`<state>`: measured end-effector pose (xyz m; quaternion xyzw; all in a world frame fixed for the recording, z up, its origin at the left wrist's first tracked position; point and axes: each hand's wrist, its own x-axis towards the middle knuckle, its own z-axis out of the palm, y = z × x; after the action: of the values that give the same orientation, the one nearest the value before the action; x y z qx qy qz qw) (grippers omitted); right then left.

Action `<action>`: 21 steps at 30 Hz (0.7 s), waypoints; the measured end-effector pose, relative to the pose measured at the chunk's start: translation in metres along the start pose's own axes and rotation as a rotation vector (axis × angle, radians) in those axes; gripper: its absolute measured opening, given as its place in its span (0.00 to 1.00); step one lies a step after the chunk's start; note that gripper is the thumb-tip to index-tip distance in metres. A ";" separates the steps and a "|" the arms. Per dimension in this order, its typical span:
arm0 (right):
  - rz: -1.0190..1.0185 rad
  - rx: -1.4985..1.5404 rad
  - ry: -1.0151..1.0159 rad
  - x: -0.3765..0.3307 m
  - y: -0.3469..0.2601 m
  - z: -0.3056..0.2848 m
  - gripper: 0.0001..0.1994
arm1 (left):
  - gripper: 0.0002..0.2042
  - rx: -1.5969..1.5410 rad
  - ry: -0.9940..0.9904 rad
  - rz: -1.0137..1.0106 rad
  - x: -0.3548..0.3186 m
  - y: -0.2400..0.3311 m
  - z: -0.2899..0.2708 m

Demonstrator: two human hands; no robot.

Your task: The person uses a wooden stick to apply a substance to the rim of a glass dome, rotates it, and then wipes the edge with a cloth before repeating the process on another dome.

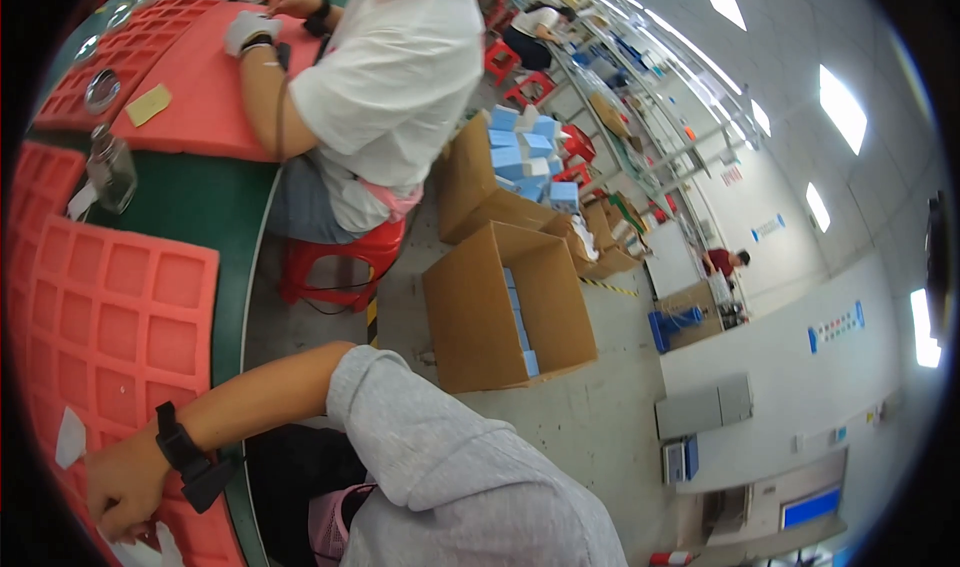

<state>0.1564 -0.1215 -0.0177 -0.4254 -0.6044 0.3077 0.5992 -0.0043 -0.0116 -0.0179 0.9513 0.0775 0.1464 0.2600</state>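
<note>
Red foam forms the pocketed tray under your right hand, its grid of square wells apparently meant to keep pieces apart. Your bare right hand bends down over the tray's near end, fingers curled at a white sheet; the sheet runs off the lower edge of view, so you cannot tell whether they pinch it or only touch it. Your left hand is out of view, its state unknown. One small white scrap lies on the tray beside your right hand.

Counted outward from the tray: just past its far end, one clear glass bottle is on the green tabletop, probably kept within reach. Farther past the tray, one smooth red slab, likely a cushion, bears one yellow pad in front of one co-worker, seated on one red stool. Right of the tray, on the floor, are two large open cardboard boxes, a nearer box and a farther box, perhaps left open for access; their blue-and-white cartons overlap too much to count.
</note>
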 end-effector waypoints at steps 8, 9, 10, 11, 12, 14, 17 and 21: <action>0.261 0.221 0.097 -0.002 -0.020 -0.004 0.13 | 0.29 -0.086 0.021 -0.133 -0.008 0.004 0.002; 0.253 0.239 0.068 -0.001 -0.017 0.001 0.13 | 0.26 -0.118 0.056 -0.193 -0.018 -0.006 0.007; 0.173 0.202 0.059 -0.003 -0.013 0.000 0.13 | 0.24 -0.165 0.084 -0.234 -0.018 -0.007 0.010; 0.093 0.165 0.052 -0.005 -0.010 0.000 0.13 | 0.24 -0.164 0.092 -0.240 -0.017 -0.007 0.012; 0.013 0.127 0.046 -0.006 -0.008 -0.001 0.13 | 0.24 -0.197 0.066 -0.199 -0.013 -0.005 0.014; -0.014 0.120 0.031 -0.004 -0.008 0.001 0.13 | 0.25 -0.245 0.025 -0.131 -0.008 0.004 0.009; -0.055 0.087 0.039 -0.005 -0.014 0.002 0.12 | 0.26 -0.076 0.030 -0.081 -0.012 -0.002 0.006; 0.288 0.244 0.078 -0.003 -0.016 -0.004 0.12 | 0.28 -0.184 0.038 -0.142 -0.012 0.001 0.010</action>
<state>0.1576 -0.1321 -0.0046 -0.4434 -0.4718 0.4444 0.6191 -0.0127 -0.0202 -0.0285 0.9126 0.1358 0.1524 0.3543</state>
